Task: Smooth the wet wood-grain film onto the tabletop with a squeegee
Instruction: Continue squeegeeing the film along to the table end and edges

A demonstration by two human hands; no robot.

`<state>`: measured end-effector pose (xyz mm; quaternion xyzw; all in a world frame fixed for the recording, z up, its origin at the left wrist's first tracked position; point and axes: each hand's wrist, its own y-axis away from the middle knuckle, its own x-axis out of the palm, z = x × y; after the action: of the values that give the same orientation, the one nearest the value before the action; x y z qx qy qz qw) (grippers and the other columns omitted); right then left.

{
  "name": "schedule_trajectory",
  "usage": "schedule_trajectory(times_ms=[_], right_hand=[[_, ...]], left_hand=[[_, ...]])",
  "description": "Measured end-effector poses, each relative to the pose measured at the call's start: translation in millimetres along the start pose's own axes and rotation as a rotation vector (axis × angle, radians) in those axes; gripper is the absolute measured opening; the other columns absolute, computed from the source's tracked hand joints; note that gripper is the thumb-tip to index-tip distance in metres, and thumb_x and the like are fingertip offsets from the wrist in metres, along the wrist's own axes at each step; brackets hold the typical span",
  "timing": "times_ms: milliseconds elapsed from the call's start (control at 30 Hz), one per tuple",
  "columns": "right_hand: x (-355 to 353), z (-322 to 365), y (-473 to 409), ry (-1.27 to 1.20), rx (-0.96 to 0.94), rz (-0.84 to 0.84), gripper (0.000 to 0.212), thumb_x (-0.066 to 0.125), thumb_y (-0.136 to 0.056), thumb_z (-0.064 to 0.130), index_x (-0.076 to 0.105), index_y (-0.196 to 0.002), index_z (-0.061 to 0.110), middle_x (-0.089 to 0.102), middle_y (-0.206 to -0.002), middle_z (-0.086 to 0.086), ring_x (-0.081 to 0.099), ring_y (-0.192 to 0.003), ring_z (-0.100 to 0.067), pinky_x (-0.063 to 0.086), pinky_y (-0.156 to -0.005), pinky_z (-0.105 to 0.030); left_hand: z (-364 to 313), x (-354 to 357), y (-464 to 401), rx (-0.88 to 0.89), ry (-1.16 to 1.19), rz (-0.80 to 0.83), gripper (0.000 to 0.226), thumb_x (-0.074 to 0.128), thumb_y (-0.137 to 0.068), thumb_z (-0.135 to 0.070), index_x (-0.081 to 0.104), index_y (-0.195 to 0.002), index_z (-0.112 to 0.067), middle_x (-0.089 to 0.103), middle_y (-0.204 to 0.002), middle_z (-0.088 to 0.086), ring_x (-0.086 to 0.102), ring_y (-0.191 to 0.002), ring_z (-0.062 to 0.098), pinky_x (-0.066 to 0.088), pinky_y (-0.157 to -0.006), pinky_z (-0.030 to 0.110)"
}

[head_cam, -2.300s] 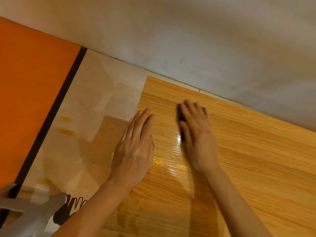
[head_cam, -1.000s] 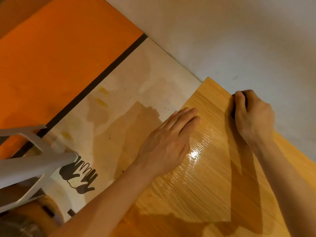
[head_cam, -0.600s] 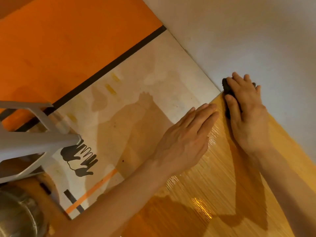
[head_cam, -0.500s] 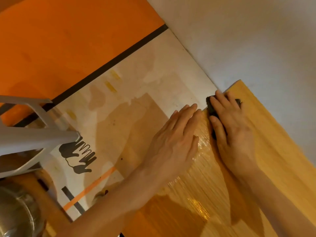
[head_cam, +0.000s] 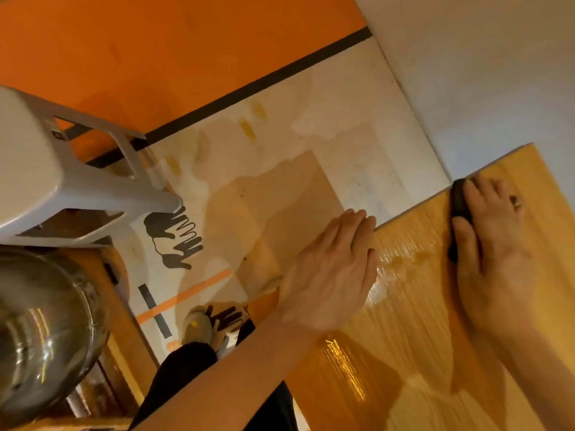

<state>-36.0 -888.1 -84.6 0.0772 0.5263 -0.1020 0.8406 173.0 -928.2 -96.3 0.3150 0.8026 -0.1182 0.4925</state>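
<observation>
Head view: right hand (head_cam: 494,241) lies over a dark squeegee (head_cam: 460,209), fingers draped across the top and thumb along its near side, so the grip is closed round it. Squeegee sits on the wood-grain film (head_cam: 435,321), just beside the film's left edge near the far corner by the white wall (head_cam: 482,73). Its long axis runs roughly near-to-far, slightly tilted, far end touching the film edge. Left hand (head_cam: 333,272) is flat, fingers straight and together, pressing the film at its left edge with fingertips (head_cam: 357,217) reaching onto the bare desk (head_cam: 311,135); holds nothing. Glossy wet patch on the film between the two hands. Grey plastic stool (head_cam: 56,169) and a steel bowl (head_cam: 40,334) at left.
</observation>
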Motion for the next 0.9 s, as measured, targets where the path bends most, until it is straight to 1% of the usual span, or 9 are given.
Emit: schedule_trajectory(times_ms=[100, 267, 400, 533, 633, 700, 767, 833, 900], right_hand=[[4.5, -24.2, 11.2, 0.028, -0.232, 0.100, 0.048, 0.030, -0.104, 0.034, 0.028, -0.151, 0.025, 0.022, -0.160, 0.011, 0.016, -0.150, -0.019, 0.005, -0.124, -0.034], [-2.5, -117.0, -74.5, 0.240, -0.048, -0.036, 0.044, 0.024, -0.104, 0.044, 0.032, -0.147, 0.037, 0.033, -0.154, 0.013, 0.027, -0.146, -0.018, 0.026, -0.117, -0.052], [-4.7, -87.9, -89.1, 0.246, -0.044, -0.038, 0.025, 0.027, -0.105, 0.047, 0.045, -0.121, 0.049, 0.049, -0.115, 0.018, 0.049, -0.121, -0.025, 0.041, -0.104, -0.051], [-5.0, -26.0, -60.8, 0.229, -0.307, 0.172, 0.026, 0.032, -0.104, 0.041, 0.054, -0.114, 0.030, 0.049, -0.107, 0.018, 0.046, -0.107, -0.005, 0.020, -0.115, -0.024], [-18.6, -35.8, -88.0, 0.289, -0.405, 0.218, 0.032, 0.029, -0.106, 0.039, 0.060, -0.104, 0.028, 0.059, -0.099, 0.010, 0.053, -0.098, -0.009, 0.016, -0.121, -0.032], [-27.1, -53.2, -111.2, 0.337, -0.252, 0.180, 0.030, 0.029, -0.106, 0.040, 0.056, -0.092, 0.039, 0.062, -0.097, -0.002, 0.060, -0.094, -0.023, 0.026, -0.117, -0.050], [-33.2, -60.0, -117.6, 0.308, -0.049, 0.206, 0.035, 0.027, -0.104, 0.049, 0.054, -0.086, 0.038, 0.061, -0.093, -0.008, 0.061, -0.090, -0.032, 0.032, -0.111, -0.057], [-28.9, -39.5, -103.7, 0.278, 0.027, 0.169, 0.048, 0.025, -0.104, 0.052, 0.060, -0.086, 0.025, 0.064, -0.090, -0.004, 0.061, -0.090, -0.026, 0.021, -0.121, -0.045], [-16.2, -3.7, -74.3, 0.251, -0.092, 0.135, 0.045, 0.027, -0.106, 0.044, 0.063, -0.094, 0.020, 0.064, -0.092, 0.002, 0.057, -0.095, -0.016, 0.009, -0.122, -0.029]], left_hand=[[0.8, 3.6, -0.4, 0.016, -0.014, -0.020, 0.049, 0.031, -0.104, -0.028, 0.055, -0.140, -0.004, 0.061, -0.140, 0.012, 0.057, -0.131, 0.023, 0.048, -0.108, 0.032], [1.9, 6.4, -0.6, 0.028, -0.088, -0.077, 0.047, 0.035, -0.104, -0.029, 0.058, -0.137, -0.005, 0.063, -0.138, 0.012, 0.059, -0.130, 0.023, 0.047, -0.108, 0.031], [1.5, 6.0, 0.9, 0.034, -0.137, -0.082, 0.050, 0.030, -0.103, -0.030, 0.059, -0.137, -0.008, 0.063, -0.138, 0.009, 0.058, -0.131, 0.021, 0.045, -0.110, 0.031], [2.0, 4.8, 0.5, 0.034, -0.154, -0.106, 0.050, 0.029, -0.103, -0.031, 0.061, -0.135, -0.010, 0.065, -0.135, 0.007, 0.058, -0.131, 0.020, 0.044, -0.110, 0.028], [2.9, 4.7, -1.2, 0.051, -0.156, -0.113, 0.048, 0.032, -0.102, -0.029, 0.064, -0.131, -0.009, 0.068, -0.130, 0.008, 0.061, -0.127, 0.021, 0.047, -0.108, 0.029], [3.5, 5.0, -1.6, 0.053, -0.158, -0.124, 0.047, 0.033, -0.101, -0.029, 0.066, -0.128, -0.010, 0.069, -0.128, 0.008, 0.063, -0.126, 0.021, 0.047, -0.107, 0.028], [3.3, 4.5, -0.7, 0.047, -0.166, -0.135, 0.047, 0.034, -0.100, -0.029, 0.068, -0.127, -0.010, 0.070, -0.126, 0.007, 0.064, -0.124, 0.021, 0.047, -0.105, 0.027], [2.7, 4.4, -0.2, 0.049, -0.156, -0.142, 0.047, 0.034, -0.101, -0.028, 0.067, -0.127, -0.008, 0.070, -0.126, 0.008, 0.063, -0.125, 0.022, 0.047, -0.106, 0.028], [2.0, 4.2, 0.4, 0.040, -0.135, -0.134, 0.047, 0.034, -0.102, -0.028, 0.065, -0.129, -0.007, 0.068, -0.129, 0.009, 0.062, -0.127, 0.023, 0.046, -0.107, 0.029]])
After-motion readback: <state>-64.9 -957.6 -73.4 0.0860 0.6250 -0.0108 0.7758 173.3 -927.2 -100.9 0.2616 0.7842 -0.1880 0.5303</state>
